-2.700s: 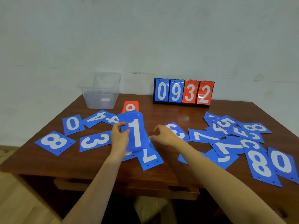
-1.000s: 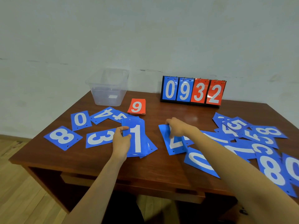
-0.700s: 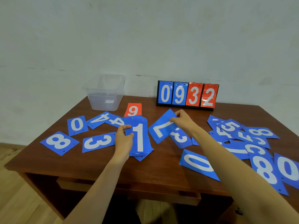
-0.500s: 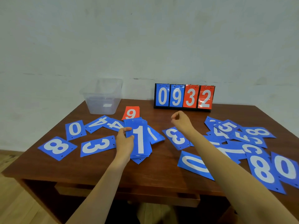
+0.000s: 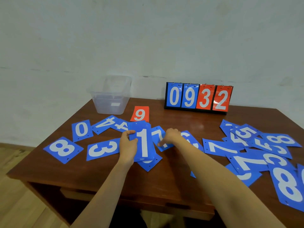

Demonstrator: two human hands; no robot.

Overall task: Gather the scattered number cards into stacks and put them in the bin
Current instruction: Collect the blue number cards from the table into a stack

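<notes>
My left hand (image 5: 128, 146) holds a stack of blue cards (image 5: 143, 143) with a white 1 on top, just above the table's middle. My right hand (image 5: 171, 137) is right beside it, fingers curled down onto a blue 7 card (image 5: 159, 135) that sticks out from behind the stack's right side. Loose blue cards lie on the left: an 8 (image 5: 63, 149), a 3 (image 5: 102, 148), a 0 (image 5: 81, 130) and two 4s (image 5: 110, 123). A red 9 card (image 5: 139, 114) lies behind the stack. The clear plastic bin (image 5: 107, 106) stands at the back left.
A heap of several overlapping blue cards (image 5: 263, 148) covers the table's right side, with a large 8 (image 5: 287, 185) near the front right edge. A flip scoreboard (image 5: 198, 97) reading 0932 stands at the back. The wooden table (image 5: 181, 122) sits against a white wall.
My right hand picked a blue 7 card from the middle, carried it left and dropped it beside the stack, rose briefly, then came down onto it. My left hand kept the stack.
</notes>
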